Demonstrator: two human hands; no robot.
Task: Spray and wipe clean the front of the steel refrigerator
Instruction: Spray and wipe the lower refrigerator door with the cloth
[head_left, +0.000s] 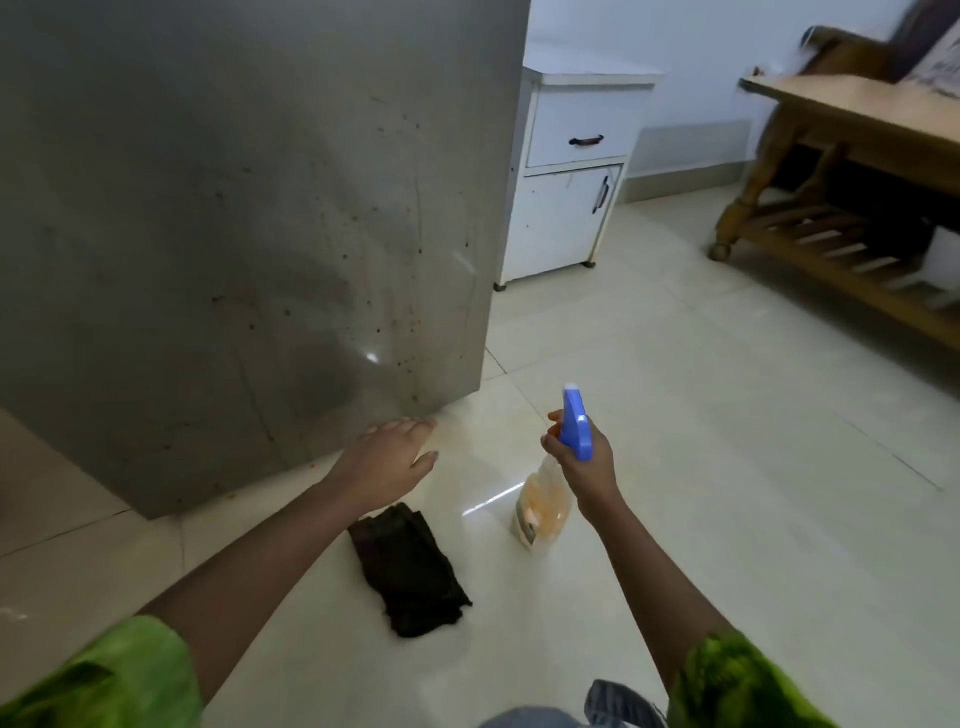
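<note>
The steel refrigerator (234, 218) fills the upper left; its front is speckled with brown spots and streaks, mostly toward its right edge. My right hand (584, 460) grips a spray bottle (545, 506) with a blue trigger head and orange liquid, its nozzle pointing up toward the fridge's lower right corner. My left hand (387, 460) is spread flat, palm down, just in front of the fridge's bottom edge, holding nothing. A dark folded cloth (410, 571) lies on the floor tiles between my two forearms.
A white cabinet (566, 171) with a drawer and a door stands right of the fridge. A wooden bench (852, 171) with a slatted lower shelf occupies the right side. Pale glossy floor tiles (727, 441) spread between them.
</note>
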